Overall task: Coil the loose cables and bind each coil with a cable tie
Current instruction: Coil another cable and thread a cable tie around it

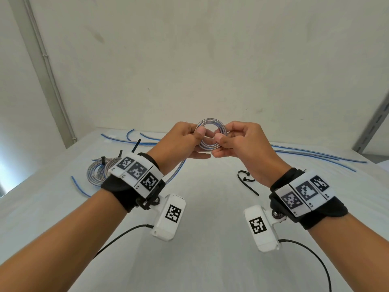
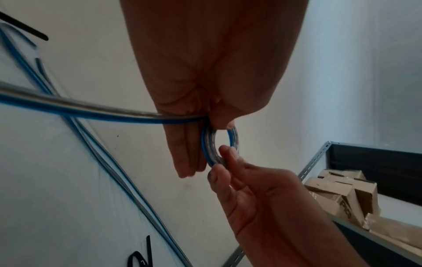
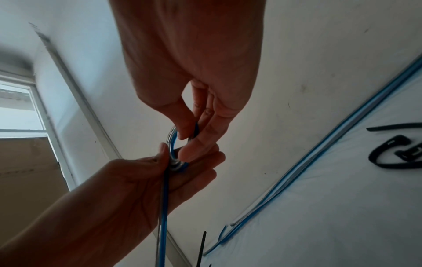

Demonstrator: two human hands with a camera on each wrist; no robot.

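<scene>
Above the white table (image 1: 200, 207), left hand (image 1: 181, 142) and right hand (image 1: 242, 144) pinch the coil (image 1: 211, 123) between them.

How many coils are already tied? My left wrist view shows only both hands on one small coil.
Observer: Two. The head view shows two bound coils on the table, left of the left hand, with black ties sticking up from them.
Operator: How is the held coil gripped from above?
Observer: In the head view both thumbs press the near face of the held coil, the right hand pinching the opposite side of the ring.
Operator: Anything loose near the tied ones?
Observer: A short blue cable piece lies just in front of them.
</scene>
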